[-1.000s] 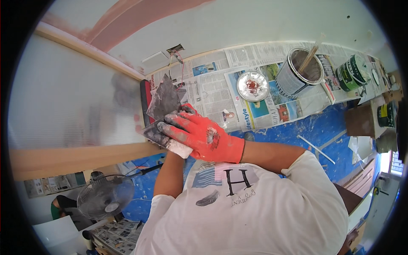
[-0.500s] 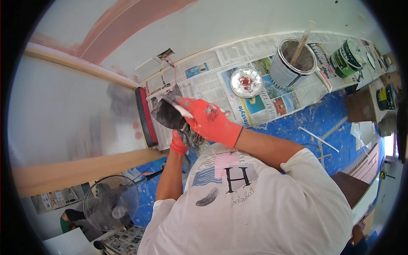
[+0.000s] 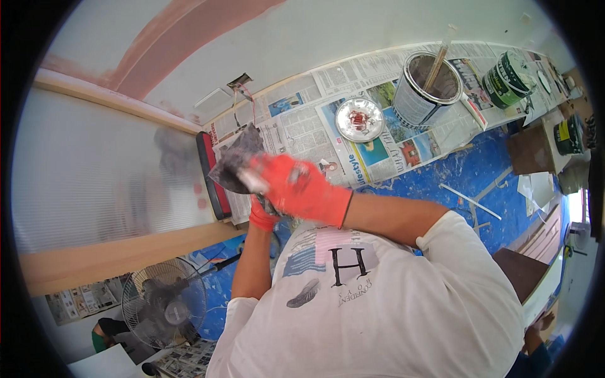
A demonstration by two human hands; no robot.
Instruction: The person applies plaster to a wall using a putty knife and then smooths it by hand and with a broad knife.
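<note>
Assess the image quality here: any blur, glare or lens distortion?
Head view: motion blur smears the gloved right hand, while the open tin is sharper; head view: the bright opening at right looks washed out; head view: fisheye distortion bows the newspaper-covered ledge.

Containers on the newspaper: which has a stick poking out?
The large can beside the round silvery lid: a stick rises from it, none from the green tub to its right.
</note>
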